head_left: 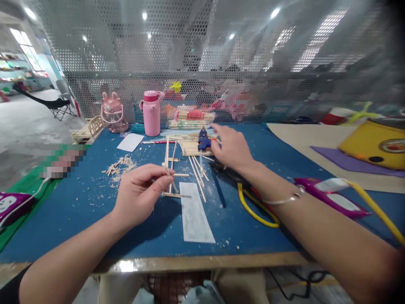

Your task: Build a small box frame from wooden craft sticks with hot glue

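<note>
My left hand [142, 190] is closed in a pinch on a short thin wooden stick [167, 169]. Behind it, a ladder-like frame of wooden sticks [167, 150] partly overlaps the hand in view. My right hand [232, 147] is stretched over the table with thumb and fingers apart, right beside a blue glue gun [204, 141]. Whether the thumb touches the glue gun is hard to tell. A clear glue stick [201, 164] sticks out of the gun toward me. Loose wooden sticks [199, 179] lie in front of it, left of a dark blue strip [219, 188].
A white paper strip [196, 215] lies near the front. Wood scraps [122, 166] are heaped left. A pink bottle [152, 114] and a clear pink cup [114, 116] stand at the back. Black pliers with yellow handles [253, 209] lie under my right forearm. A yellow pouch [376, 145] sits right.
</note>
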